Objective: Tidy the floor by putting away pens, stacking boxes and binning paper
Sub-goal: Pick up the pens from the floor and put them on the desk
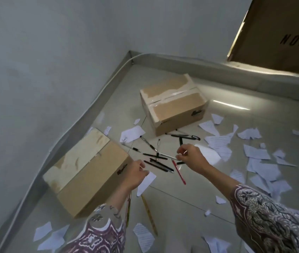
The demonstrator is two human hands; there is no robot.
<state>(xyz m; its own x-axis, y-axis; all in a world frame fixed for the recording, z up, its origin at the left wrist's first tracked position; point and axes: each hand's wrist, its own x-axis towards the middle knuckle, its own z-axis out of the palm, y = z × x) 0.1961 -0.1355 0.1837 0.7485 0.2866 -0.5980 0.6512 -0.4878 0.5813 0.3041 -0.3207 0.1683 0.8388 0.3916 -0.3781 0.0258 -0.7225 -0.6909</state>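
Note:
Several black pens lie scattered on the tiled floor between two taped cardboard boxes. The near box sits at the left and the far box behind the pens. A red pen lies among them, and two yellow pencils lie nearer me. My right hand hovers over the pile, its fingertips pinched on a thin silver pen. My left hand hangs beside the near box's corner, fingers loosely curled, holding nothing. Torn paper scraps litter the floor.
A room corner with grey skirting bounds the floor at the left and back. A large brown carton leans at the top right. Most paper scraps lie on the right, with a few at the bottom left.

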